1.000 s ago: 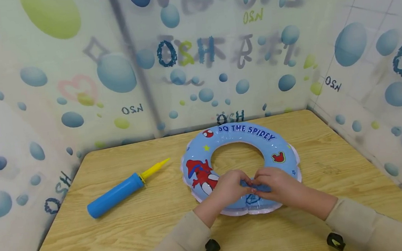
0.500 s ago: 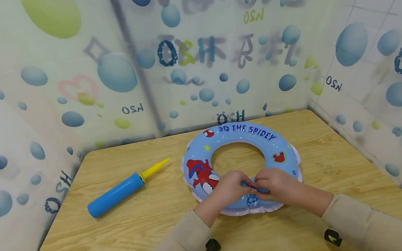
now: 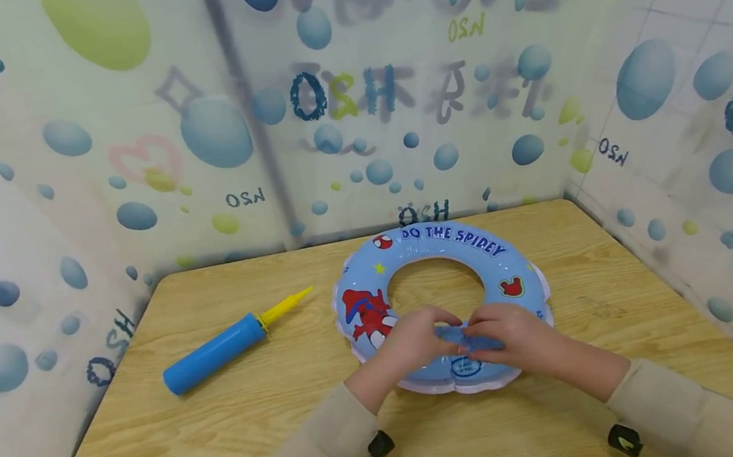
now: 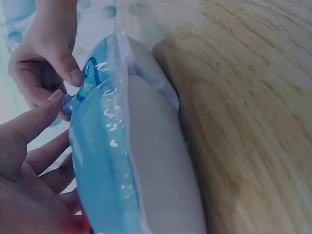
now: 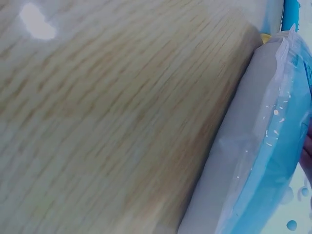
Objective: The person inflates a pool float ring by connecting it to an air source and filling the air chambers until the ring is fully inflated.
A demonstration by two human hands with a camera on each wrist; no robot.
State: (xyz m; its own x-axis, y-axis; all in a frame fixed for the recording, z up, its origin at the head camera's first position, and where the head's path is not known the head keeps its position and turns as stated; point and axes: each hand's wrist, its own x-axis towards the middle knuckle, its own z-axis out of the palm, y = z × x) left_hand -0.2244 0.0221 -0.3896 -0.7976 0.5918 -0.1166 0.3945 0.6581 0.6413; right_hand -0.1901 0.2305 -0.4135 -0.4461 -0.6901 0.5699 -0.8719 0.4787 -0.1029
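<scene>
A light-blue inflatable swim ring [image 3: 435,240], printed with a red cartoon figure, lies puffed up on the wooden table. Both hands meet at its near side. My left hand [image 3: 415,339] pinches the ring there, its thumb at a small clear valve [image 4: 68,103] in the left wrist view and its other fingers along the inner side. From the right, my right hand [image 3: 510,332] grips a bit of the blue vinyl, its thumb and curled fingers close to the same valve. Most of the right hand is hidden behind the ring in the right wrist view.
On the table's left lies a blue hand pump [image 3: 215,352] with a yellow nozzle [image 3: 287,305] pointing towards the ring. Walls patterned with blue and green bubbles [image 3: 215,132] border the wooden table [image 3: 126,432] at the back and sides.
The fingers have shifted slightly and spread a little apart, so more blue vinyl shows between the hands. An oval print near the front of the ring shows more plainly. The pump stays put.
</scene>
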